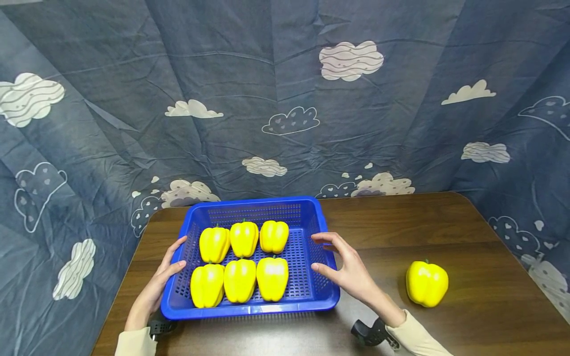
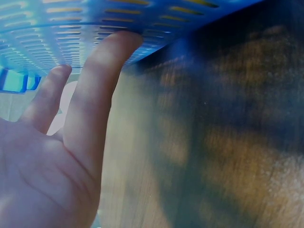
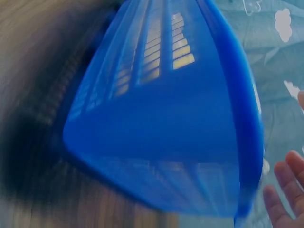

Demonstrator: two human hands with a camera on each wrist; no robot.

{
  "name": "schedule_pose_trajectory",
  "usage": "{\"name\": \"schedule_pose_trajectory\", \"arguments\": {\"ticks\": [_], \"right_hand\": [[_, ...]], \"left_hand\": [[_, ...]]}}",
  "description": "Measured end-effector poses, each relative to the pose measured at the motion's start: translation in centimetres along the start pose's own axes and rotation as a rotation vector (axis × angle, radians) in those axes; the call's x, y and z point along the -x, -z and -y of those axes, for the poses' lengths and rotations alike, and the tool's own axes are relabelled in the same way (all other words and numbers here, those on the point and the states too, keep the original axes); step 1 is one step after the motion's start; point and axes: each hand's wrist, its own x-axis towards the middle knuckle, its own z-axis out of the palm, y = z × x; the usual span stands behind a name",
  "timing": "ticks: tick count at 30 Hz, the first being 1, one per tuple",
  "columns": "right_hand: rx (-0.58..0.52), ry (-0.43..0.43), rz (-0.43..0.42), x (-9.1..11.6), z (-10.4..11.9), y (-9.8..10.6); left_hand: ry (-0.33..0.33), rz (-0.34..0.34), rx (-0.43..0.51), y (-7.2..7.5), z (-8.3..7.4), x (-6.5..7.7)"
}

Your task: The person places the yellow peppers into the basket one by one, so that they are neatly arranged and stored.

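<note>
A blue plastic basket point(image 1: 249, 310) with slotted walls stands on the table, holding several yellow bell peppers point(image 1: 240, 280) in two rows toward its left. My left hand point(image 1: 156, 282) is at the basket's left side with fingers extended. In the left wrist view, its thumb point(image 2: 102, 80) lies against the slotted wall. Over the right rim, my right hand point(image 1: 352, 274) has thumb and fingers spread apart, holding nothing. In the right wrist view its fingers point(image 3: 287, 183) show beside the basket rim; whether they touch it, I cannot tell. One more yellow bell pepper point(image 1: 426, 283) sits on the table to the right.
The brown wooden table point(image 1: 369, 222) extends right of the basket and in front of it. Behind hangs a dark blue curtain point(image 1: 249, 148) printed with clouds. Black devices point(image 1: 369, 332) are strapped at both wrists, below cream sleeves.
</note>
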Motion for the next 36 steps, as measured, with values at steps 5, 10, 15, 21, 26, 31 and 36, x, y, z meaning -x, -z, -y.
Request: {"name": "schedule_pose_trajectory", "arguments": {"ticks": [5, 10, 15, 21, 26, 31, 36], "right_hand": [[-0.019, 0.044, -0.077, 0.8, -1.2, 2.0], [0.028, 0.061, -0.115, 1.8, -2.1, 3.8], [0.096, 0.034, -0.124, 2.9, -2.6, 5.4], [0.14, 0.019, -0.155, 4.4, -3.3, 7.4], [0.161, 0.018, -0.188, 5.5, -4.0, 8.8], [0.199, -0.026, -0.203, 6.6, -4.5, 10.0], [0.251, -0.114, -0.223, 7.8, -4.9, 11.0]], "left_hand": [[-0.004, 0.004, -0.005, 0.0, 0.0, 0.0], [-0.002, 0.007, -0.007, 0.0, 0.0, 0.1], [0.002, -0.003, -0.003, 0.0, 0.1, 0.0], [-0.004, -0.006, -0.007, 0.0, 0.1, -0.1], [-0.008, -0.007, -0.003, -0.1, 0.1, -0.1], [-0.013, -0.006, -0.001, -0.1, 0.1, -0.1], [-0.013, -0.009, -0.003, -0.1, 0.1, -0.1]]}}
